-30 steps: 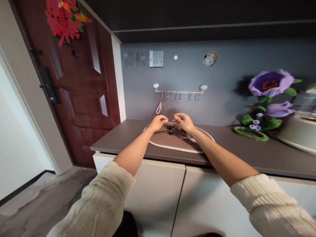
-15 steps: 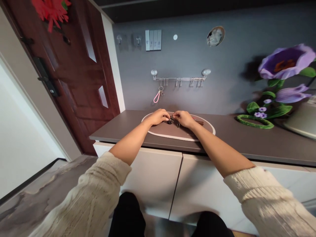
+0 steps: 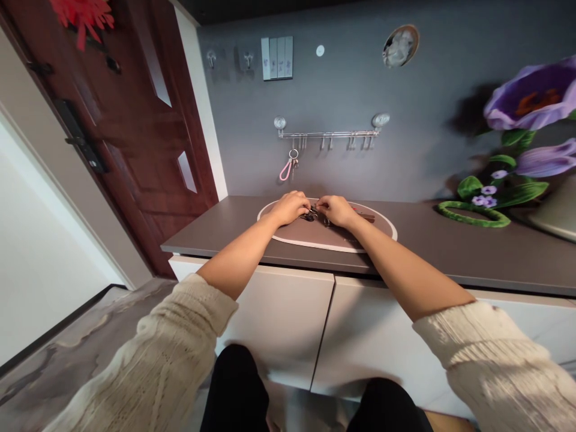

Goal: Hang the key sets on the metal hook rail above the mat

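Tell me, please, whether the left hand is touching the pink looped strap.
Apart: the head view shows grey wall between the left hand and the pink looped strap hanging above it.

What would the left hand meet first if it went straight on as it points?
Probably the small dark objects beside it, and beyond them the right hand; exact depth is unclear.

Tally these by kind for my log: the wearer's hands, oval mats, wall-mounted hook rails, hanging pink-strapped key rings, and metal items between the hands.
Hands: 2 (left hand, right hand)
Oval mat: 1
Hook rail: 1
Pink-strapped key ring: 1
Total counted: 5
Dark metal items: too bunched and hidden to count.
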`<state>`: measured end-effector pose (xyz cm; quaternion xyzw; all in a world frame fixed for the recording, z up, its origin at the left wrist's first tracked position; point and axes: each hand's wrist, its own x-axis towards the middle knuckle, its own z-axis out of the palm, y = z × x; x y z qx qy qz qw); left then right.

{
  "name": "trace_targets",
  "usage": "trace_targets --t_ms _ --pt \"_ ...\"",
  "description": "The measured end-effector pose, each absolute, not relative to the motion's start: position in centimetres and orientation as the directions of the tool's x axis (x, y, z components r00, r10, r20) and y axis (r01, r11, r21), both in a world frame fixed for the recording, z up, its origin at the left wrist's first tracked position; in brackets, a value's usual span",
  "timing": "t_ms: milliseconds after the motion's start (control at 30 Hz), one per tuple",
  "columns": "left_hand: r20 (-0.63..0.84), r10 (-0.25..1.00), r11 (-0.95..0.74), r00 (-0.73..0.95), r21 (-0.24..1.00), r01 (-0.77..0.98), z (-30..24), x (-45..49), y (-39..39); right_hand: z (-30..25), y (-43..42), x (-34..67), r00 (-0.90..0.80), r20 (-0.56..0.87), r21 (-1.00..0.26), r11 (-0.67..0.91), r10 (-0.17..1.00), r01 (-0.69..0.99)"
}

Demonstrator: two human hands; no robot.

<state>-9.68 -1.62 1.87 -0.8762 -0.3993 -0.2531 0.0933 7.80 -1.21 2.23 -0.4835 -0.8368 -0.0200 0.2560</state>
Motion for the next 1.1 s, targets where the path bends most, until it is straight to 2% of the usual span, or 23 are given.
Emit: trace_targets --t_ms 300,433,533,667,800,967,1100 --pt "0.574 0.674 -0.617 0.465 0.091 0.782 2.3 -9.8 -1.6 2.2 -1.2 7.8 -0.4 0.455 -0.213 0.534 0.796 0.818" --pt "0.614 0.685 -0.61 0.393 0.188 0.769 2.6 -9.9 -1.7 2.3 -1.2 7.8 -0.391 0.463 -0.245 0.539 0.795 0.806" --pt "0.635 0.711 -0.605 0.303 0.331 0.724 2.9 -9.8 -2.0 2.3 -1.4 7.8 -0.383 0.474 -0.274 0.546 0.793 0.792" --pt "0.619 0.772 -0.565 0.146 0.561 0.605 3.2 -9.7 -2.4 2.4 -1.5 7.8 -0.362 0.497 -0.323 0.555 0.789 0.767" --pt "0.57 0.819 -0.542 0.061 0.734 0.409 3.2 -9.6 -2.1 2.4 -1.6 7.7 -0.336 0.52 -0.401 0.572 0.785 0.716" --pt "0.528 0.849 -0.52 -0.004 0.838 0.164 3.1 -9.6 -1.8 2.8 -1.9 7.4 -0.301 0.556 -0.475 0.594 0.774 0.65" --pt "0.463 0.886 -0.463 0.007 0.886 -0.015 3.3 -9.6 -2.1 2.9 -1.9 7.3 -0.277 0.582 -0.564 0.625 0.765 0.54"
